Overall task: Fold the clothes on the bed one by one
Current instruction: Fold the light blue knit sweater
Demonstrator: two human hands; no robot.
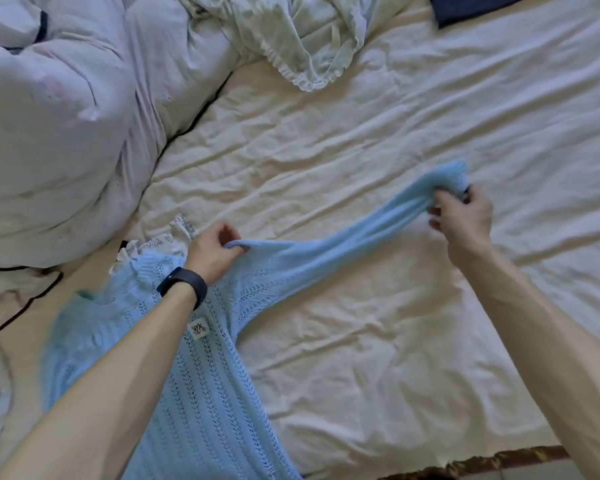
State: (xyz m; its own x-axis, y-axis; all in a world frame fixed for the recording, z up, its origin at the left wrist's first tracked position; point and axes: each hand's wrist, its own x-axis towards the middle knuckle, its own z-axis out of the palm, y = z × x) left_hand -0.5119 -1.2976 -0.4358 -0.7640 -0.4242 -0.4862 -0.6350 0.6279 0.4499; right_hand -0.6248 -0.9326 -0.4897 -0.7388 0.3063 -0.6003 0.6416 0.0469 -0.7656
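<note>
**Sleeve (326,244) held taut, axis left to right**

Its shoulder end is gripped in the curled fingers of the left hand (212,252), with the light-blue knit sweater (205,393) spread below them on the bed sheet (361,150). The cuff end is pinched by the right hand (465,220).

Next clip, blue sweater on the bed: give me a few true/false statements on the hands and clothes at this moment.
1. The right hand grips the cuff end of a sleeve of the blue sweater. True.
2. The left hand is open and empty. False: it grips the sweater near the sleeve's base.
3. The sleeve is folded across the sweater's body. False: it stretches out between both hands.
4. A black band sits on the left wrist. True.
5. The pale green cloth lies crumpled. True.
</note>
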